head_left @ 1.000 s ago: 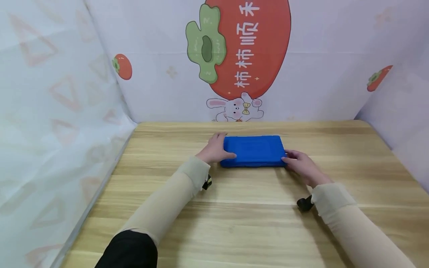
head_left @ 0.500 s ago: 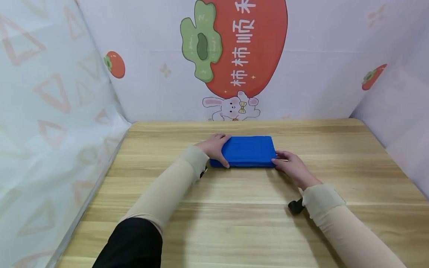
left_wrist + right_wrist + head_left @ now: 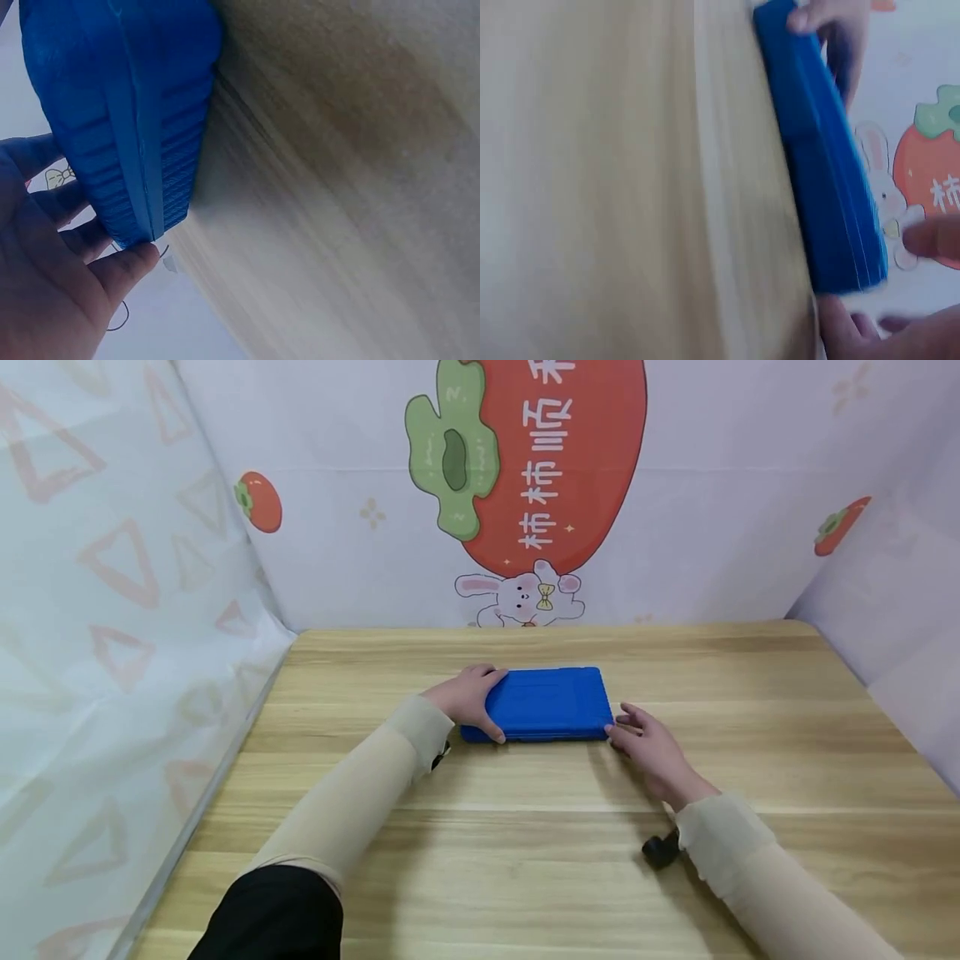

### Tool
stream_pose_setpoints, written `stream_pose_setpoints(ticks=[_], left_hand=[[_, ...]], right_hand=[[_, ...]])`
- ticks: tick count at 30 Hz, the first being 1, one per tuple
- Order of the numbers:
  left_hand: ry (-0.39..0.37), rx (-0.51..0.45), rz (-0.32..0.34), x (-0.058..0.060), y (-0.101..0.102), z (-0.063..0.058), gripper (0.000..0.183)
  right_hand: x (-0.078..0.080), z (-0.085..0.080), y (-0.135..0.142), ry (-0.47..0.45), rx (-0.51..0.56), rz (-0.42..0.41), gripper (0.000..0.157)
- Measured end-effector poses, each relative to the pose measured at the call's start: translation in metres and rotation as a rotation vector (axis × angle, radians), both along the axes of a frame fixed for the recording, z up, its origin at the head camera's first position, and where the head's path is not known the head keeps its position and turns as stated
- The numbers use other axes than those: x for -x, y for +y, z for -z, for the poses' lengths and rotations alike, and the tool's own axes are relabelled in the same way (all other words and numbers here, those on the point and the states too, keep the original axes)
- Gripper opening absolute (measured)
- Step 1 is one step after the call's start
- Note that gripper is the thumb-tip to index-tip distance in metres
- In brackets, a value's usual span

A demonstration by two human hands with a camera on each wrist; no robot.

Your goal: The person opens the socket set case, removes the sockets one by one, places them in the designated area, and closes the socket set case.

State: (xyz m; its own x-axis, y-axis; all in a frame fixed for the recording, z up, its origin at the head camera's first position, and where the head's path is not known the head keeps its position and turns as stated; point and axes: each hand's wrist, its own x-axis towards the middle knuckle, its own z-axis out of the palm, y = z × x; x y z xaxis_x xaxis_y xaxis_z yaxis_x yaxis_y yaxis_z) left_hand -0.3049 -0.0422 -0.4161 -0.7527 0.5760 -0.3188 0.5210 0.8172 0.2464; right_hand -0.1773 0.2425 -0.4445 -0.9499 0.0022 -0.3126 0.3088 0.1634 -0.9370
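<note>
A flat blue plastic case (image 3: pixel 555 703) lies closed on the wooden table, long side toward me. My left hand (image 3: pixel 467 697) grips its left end, with the thumb at the front edge and the other fingers toward the back. Ribs and a lengthwise seam show on the case's side (image 3: pixel 135 127) in the left wrist view. At the right end my right hand (image 3: pixel 654 758) is loosely spread, one fingertip right at the front corner and the others raised off the case. In the right wrist view these fingers (image 3: pixel 840 330) are blurred and stand around the case's near end.
The wooden table (image 3: pixel 480 877) reaches back to a white backdrop (image 3: pixel 720 552) printed with a large persimmon and a rabbit. White sheeting (image 3: pixel 150 693) hangs along the left side. A small black device (image 3: pixel 662 850) sits under the right wrist.
The case slid slightly left between the hands, and the left hand shifted its hold to wrap the end. Most recently, the right hand's fingers lifted away from the right end.
</note>
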Motion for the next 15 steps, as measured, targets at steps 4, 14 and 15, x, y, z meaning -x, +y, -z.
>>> stream_pose_setpoints(ticks=[4,14,15], left_hand=[[0.026,0.01,-0.005,-0.001,0.001,-0.001,0.12],[0.053,0.06,-0.01,0.0,0.005,-0.008,0.118],[0.05,0.055,-0.007,0.001,0.005,-0.008,0.118]], right_hand=[[-0.024,0.002,-0.017,-0.074,0.4,0.144,0.063],[-0.035,0.015,-0.068,-0.204,0.795,0.162,0.056],[-0.034,0.016,-0.072,-0.205,0.803,0.174,0.056]])
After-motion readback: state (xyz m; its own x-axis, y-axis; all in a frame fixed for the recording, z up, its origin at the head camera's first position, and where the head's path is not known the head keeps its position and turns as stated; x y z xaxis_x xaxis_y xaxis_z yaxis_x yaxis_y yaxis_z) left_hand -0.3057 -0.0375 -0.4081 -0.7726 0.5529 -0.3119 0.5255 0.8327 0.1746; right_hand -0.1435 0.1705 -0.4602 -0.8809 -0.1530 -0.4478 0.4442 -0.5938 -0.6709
